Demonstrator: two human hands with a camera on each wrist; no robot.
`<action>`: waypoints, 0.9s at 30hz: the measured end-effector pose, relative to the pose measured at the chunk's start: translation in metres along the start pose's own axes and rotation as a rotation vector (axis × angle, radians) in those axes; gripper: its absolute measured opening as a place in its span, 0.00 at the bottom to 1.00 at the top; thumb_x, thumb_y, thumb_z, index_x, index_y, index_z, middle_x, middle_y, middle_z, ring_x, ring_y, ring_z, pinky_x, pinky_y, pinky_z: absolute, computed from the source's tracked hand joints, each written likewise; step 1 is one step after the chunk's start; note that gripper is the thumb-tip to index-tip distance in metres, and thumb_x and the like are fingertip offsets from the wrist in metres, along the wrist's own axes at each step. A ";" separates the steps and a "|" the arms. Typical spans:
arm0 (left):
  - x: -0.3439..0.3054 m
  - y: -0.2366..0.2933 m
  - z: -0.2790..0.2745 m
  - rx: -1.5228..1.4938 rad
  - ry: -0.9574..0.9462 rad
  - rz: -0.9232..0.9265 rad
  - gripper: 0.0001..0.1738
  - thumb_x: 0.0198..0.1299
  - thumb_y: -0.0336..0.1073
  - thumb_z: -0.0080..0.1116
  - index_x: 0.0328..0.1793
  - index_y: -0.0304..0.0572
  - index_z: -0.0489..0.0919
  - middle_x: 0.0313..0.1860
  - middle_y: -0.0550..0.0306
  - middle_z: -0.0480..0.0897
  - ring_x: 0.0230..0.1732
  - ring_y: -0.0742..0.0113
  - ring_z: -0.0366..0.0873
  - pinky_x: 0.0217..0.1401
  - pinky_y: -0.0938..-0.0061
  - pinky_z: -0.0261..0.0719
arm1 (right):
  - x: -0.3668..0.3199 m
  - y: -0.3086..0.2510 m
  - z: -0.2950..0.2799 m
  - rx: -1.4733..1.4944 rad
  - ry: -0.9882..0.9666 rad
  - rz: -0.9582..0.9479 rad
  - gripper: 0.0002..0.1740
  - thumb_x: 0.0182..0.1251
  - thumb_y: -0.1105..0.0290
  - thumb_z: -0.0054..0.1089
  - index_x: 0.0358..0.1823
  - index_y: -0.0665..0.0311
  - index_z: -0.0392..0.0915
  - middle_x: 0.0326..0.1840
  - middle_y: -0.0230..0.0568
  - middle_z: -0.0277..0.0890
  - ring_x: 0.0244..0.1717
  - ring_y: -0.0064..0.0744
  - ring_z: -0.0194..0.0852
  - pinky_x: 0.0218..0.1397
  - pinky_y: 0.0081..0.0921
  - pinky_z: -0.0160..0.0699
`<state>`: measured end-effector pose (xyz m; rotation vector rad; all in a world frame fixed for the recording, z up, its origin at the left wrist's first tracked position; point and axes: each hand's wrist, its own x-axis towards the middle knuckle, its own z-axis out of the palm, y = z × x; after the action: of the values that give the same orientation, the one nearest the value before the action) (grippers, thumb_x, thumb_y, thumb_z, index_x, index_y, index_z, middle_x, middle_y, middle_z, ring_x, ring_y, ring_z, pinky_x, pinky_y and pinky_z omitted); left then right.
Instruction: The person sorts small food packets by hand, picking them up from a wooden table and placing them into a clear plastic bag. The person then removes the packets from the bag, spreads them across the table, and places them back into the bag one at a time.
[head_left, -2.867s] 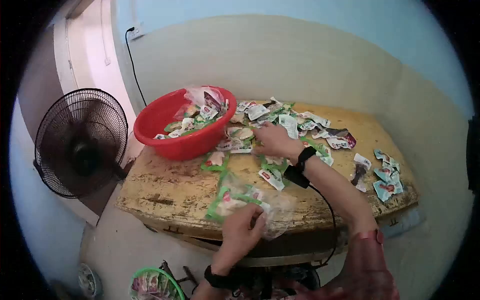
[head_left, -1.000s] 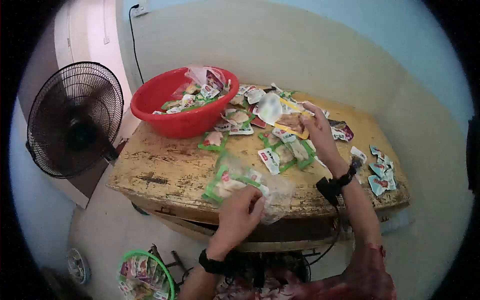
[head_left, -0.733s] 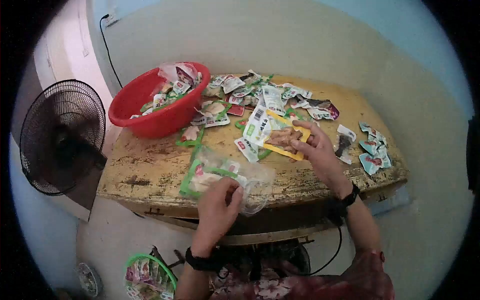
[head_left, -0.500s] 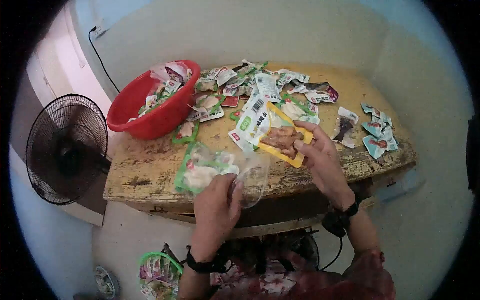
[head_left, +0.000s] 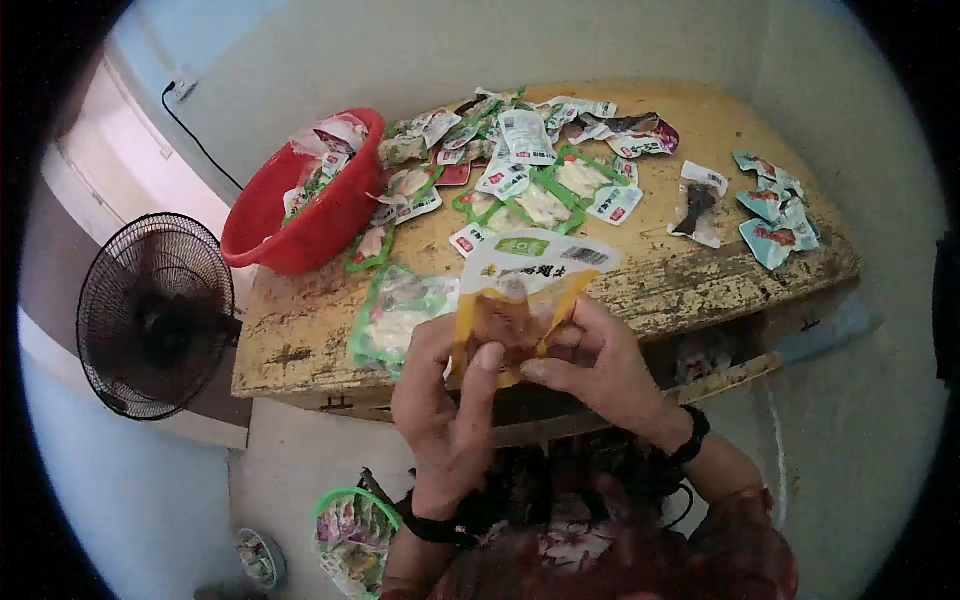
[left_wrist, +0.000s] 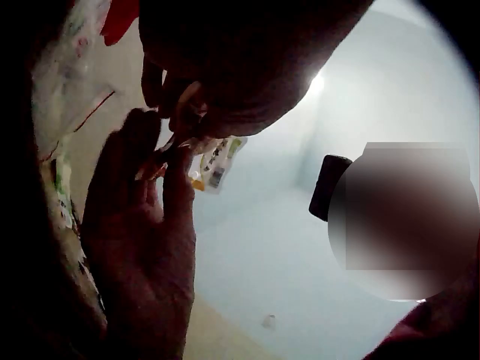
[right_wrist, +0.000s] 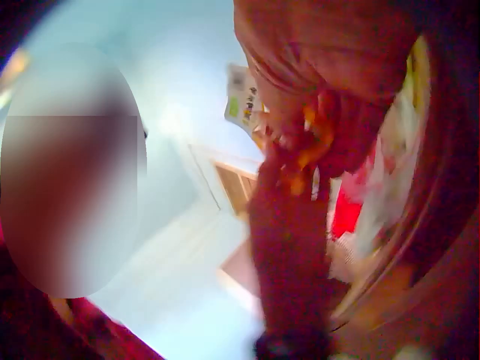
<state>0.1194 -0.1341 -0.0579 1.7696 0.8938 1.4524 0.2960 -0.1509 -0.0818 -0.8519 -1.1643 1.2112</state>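
A white food packet with yellow edges and a clear window (head_left: 540,268) is held up in front of the body, brown food showing through it. My left hand (head_left: 440,410) pinches its lower left side, thumb on the near face. My right hand (head_left: 610,375) grips its lower right side, fingers bent against it. The packet's printed end also shows in the left wrist view and the right wrist view (right_wrist: 241,99). Just beyond the left hand, green-edged packets in clear plastic (head_left: 395,320) lie on the worn yellow table (head_left: 300,310).
A red basin (head_left: 300,225) with packets stands at the table's left. Many packets (head_left: 525,140) are heaped at the back; teal packets (head_left: 775,225) and a dark-filled packet (head_left: 697,205) lie right. A fan (head_left: 155,315) and a green-rimmed basket (head_left: 350,495) stand below left.
My right hand has picked the yellow-edged packet from the heap and brought it towards the body. The left hand has left the clear plastic and now pinches this packet too.
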 end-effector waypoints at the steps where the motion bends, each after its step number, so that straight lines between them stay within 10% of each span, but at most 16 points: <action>1: -0.001 0.008 -0.001 -0.082 0.031 -0.071 0.12 0.70 0.26 0.59 0.58 0.32 0.78 0.52 0.50 0.83 0.53 0.67 0.80 0.57 0.73 0.77 | -0.002 0.000 -0.006 -0.153 -0.027 -0.016 0.23 0.65 0.74 0.72 0.56 0.65 0.69 0.54 0.44 0.83 0.53 0.29 0.84 0.58 0.28 0.83; 6: 0.001 0.023 -0.023 -0.074 -0.314 -0.287 0.13 0.70 0.28 0.60 0.58 0.30 0.78 0.44 0.52 0.85 0.43 0.70 0.84 0.47 0.74 0.81 | -0.010 -0.034 -0.045 -0.318 0.050 -0.331 0.36 0.59 0.67 0.77 0.68 0.64 0.70 0.65 0.45 0.77 0.68 0.35 0.74 0.68 0.38 0.75; 10: 0.001 0.022 -0.020 0.149 -0.580 -0.014 0.17 0.68 0.30 0.63 0.60 0.34 0.79 0.46 0.47 0.85 0.43 0.58 0.87 0.46 0.68 0.83 | -0.026 -0.056 -0.046 -0.667 -0.125 -0.221 0.35 0.65 0.70 0.70 0.74 0.58 0.69 0.69 0.45 0.76 0.69 0.36 0.74 0.69 0.35 0.75; 17: 0.009 0.004 -0.013 0.686 -0.078 0.267 0.26 0.56 0.36 0.75 0.57 0.34 0.79 0.37 0.49 0.78 0.36 0.53 0.79 0.37 0.65 0.79 | -0.037 -0.043 -0.070 -0.258 0.248 -0.003 0.16 0.69 0.75 0.61 0.58 0.64 0.81 0.57 0.41 0.82 0.54 0.29 0.82 0.60 0.29 0.81; 27: 0.009 -0.011 -0.007 0.779 -0.112 0.245 0.12 0.55 0.27 0.71 0.44 0.39 0.81 0.30 0.54 0.78 0.28 0.57 0.78 0.29 0.65 0.74 | -0.017 -0.009 -0.062 -0.204 0.154 0.113 0.13 0.72 0.75 0.58 0.54 0.67 0.84 0.52 0.38 0.84 0.51 0.21 0.79 0.57 0.23 0.79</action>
<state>0.1126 -0.1197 -0.0616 2.5703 1.3348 1.2026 0.3590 -0.1641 -0.0914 -1.1578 -1.1392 1.1087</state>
